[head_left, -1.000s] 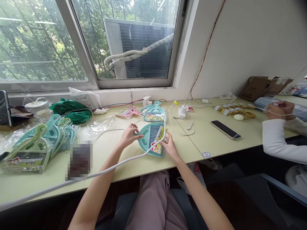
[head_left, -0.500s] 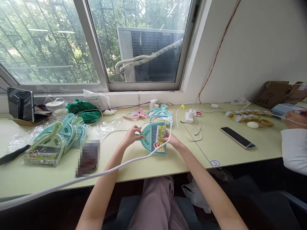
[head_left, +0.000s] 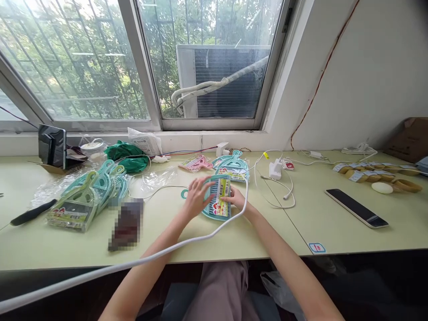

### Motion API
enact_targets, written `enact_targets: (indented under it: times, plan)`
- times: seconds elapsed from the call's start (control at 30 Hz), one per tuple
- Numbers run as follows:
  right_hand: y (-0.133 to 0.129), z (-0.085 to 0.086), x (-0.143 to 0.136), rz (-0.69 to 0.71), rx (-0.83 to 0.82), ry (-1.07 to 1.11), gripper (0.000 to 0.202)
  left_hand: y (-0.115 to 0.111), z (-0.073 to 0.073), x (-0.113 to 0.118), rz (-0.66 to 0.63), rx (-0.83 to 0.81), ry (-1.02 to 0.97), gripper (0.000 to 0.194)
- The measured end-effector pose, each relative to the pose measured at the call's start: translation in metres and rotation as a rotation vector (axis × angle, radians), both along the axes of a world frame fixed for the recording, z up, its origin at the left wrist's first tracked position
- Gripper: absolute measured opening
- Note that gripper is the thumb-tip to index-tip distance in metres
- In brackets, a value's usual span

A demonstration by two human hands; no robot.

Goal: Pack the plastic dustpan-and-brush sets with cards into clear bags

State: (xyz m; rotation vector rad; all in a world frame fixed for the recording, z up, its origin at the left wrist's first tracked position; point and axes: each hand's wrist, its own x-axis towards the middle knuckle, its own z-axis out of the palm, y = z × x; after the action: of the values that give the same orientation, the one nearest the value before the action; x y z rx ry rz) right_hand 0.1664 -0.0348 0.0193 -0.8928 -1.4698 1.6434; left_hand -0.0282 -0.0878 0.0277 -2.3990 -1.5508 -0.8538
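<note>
A mint-green dustpan (head_left: 213,215) with a small brush and a printed label card (head_left: 221,198) is tilted toward me above the table, its handle ring pointing left. My right hand (head_left: 238,198) grips its right edge, thumb over the card. Across the handle side lies my left hand (head_left: 198,195), fingers spread and reaching over the pan; whether the fingertips touch it is hard to tell. Just behind lies another mint dustpan set (head_left: 232,166), with a pink one (head_left: 196,163) beside it. A white cable (head_left: 187,240) crosses the view in front of my left forearm.
More wrapped dustpan sets (head_left: 72,209) are piled at left, near a black-handled knife (head_left: 33,212) and a green plastic bag (head_left: 129,154). To the right are a charger (head_left: 275,169) with cables, a phone (head_left: 356,207), a whitish oval object (head_left: 381,187) and yellowish rolls (head_left: 406,185).
My left hand has let go of the dustpan's handle and spread over its left part. My right hand keeps its grip. The view has turned left, and the other person's arm is out of sight.
</note>
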Motion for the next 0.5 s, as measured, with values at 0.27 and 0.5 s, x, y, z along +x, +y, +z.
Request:
enact_targets:
  times: [0.27, 0.5]
  plan:
    - [-0.002, -0.005, -0.001, 0.066, -0.063, 0.036, 0.054, -0.001, -0.021, 0.030, -0.065, -0.059, 0.227, 0.078]
    - [0.004, -0.021, 0.000, 0.056, -0.044, 0.091, 0.044, 0.000, -0.032, 0.034, 0.037, 0.010, 0.196, 0.080]
